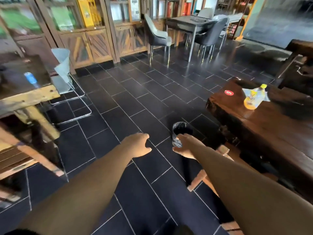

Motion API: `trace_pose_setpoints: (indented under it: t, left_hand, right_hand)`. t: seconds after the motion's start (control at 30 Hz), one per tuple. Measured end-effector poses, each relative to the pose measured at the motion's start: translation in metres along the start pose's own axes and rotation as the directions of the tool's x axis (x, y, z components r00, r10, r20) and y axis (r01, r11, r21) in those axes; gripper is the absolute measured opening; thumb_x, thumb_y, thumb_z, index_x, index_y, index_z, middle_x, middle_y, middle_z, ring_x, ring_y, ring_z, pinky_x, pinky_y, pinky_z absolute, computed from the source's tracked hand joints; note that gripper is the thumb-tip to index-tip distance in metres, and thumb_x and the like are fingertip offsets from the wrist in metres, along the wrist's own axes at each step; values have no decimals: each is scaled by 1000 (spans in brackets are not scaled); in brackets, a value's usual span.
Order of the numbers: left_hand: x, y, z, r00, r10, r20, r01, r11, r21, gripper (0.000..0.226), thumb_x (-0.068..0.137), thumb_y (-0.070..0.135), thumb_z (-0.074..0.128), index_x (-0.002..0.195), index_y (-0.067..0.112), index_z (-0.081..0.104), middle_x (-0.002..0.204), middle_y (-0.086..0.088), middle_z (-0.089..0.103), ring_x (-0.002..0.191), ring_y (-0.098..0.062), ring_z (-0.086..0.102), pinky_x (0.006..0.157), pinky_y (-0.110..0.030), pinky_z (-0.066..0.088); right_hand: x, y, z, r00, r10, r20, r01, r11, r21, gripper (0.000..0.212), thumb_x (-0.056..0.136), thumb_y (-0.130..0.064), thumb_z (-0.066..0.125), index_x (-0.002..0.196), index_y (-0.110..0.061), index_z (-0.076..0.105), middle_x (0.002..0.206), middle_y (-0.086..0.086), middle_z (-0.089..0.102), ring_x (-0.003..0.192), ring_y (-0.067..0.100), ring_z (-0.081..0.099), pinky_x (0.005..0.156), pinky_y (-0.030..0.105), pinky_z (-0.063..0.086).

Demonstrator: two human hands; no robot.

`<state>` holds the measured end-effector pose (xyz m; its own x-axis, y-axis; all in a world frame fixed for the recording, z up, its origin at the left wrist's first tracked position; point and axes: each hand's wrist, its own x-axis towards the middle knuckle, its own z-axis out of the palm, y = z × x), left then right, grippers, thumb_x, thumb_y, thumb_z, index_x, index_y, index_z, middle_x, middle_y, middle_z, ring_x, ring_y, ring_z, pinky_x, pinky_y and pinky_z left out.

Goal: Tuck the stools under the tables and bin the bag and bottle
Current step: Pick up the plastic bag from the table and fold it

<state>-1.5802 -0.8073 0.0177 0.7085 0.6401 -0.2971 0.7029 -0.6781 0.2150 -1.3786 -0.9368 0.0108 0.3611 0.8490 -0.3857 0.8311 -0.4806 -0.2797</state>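
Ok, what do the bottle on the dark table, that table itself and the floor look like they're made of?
The bottle looks like clear plastic: orange liquid shows through it, under a yellow cap. The dark table seems solid, varnished wood, with grain and a soft sheen, though blur leaves it open. The floor looks like glossy black tile, with pale grout lines and reflections.

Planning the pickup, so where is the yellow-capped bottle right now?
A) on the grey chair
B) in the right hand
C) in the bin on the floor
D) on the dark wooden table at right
D: the yellow-capped bottle lies on the dark wooden table, away from both empty hands.
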Motion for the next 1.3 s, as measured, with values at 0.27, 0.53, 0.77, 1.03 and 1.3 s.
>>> trace_pose_setpoints:
  t: [0.27, 0.53, 0.77, 1.03, 1.3]
  left_hand:
    - [139, -42, -43, 1000, -22, 5, 22, 1000, -4, 63, 91, 49, 61, 144, 21, 43, 141, 2, 51, 126, -23, 52, 98, -42, 46]
    - [330, -63, -103, 996, -91, 8, 91, 996, -8, 62, 90, 49, 60, 143, 22, 44, 141, 2, 51, 127, -22, 51, 98, -40, 45]
    - [484, -73, -162, 999, -48, 2, 48, 999, -17, 57, 90, 49, 60, 139, 23, 46, 133, 5, 53, 120, -22, 54, 90, -38, 45]
    - [690, -114, -213, 997, 68, 33, -68, 998, 12, 57, 90, 50, 59, 138, 23, 48, 132, 5, 54, 118, -21, 55, 89, -36, 46]
    - [896, -125, -302, 946, 297, 133, -318, 928, 193, 51, 90, 49, 58, 131, 20, 50, 125, 1, 57, 110, -27, 59, 83, -37, 47]
  right_hand:
    - [160, -2, -39, 999, -29, 30, 29, 1000, 4, 62, 91, -49, 60, 142, -16, 44, 135, 9, 53, 124, 28, 53, 97, 36, 44]
    - [345, 27, -119, 999, -44, 31, 43, 999, 22, 63, 92, -48, 59, 143, -16, 43, 137, 9, 50, 125, 28, 51, 96, 39, 44]
    - [475, 45, -202, 1000, -11, -6, 11, 999, 33, 60, 92, -47, 57, 143, -18, 43, 138, 6, 48, 122, 27, 53, 94, 39, 48]
    - [650, 72, -264, 995, 101, -10, -100, 994, 49, 60, 92, -50, 56, 143, -21, 43, 139, 3, 49, 125, 25, 52, 98, 40, 48]
    - [781, 100, -336, 941, 333, -56, -319, 932, 174, 62, 93, -51, 57, 145, -21, 42, 139, 4, 48, 125, 25, 53, 98, 39, 48]
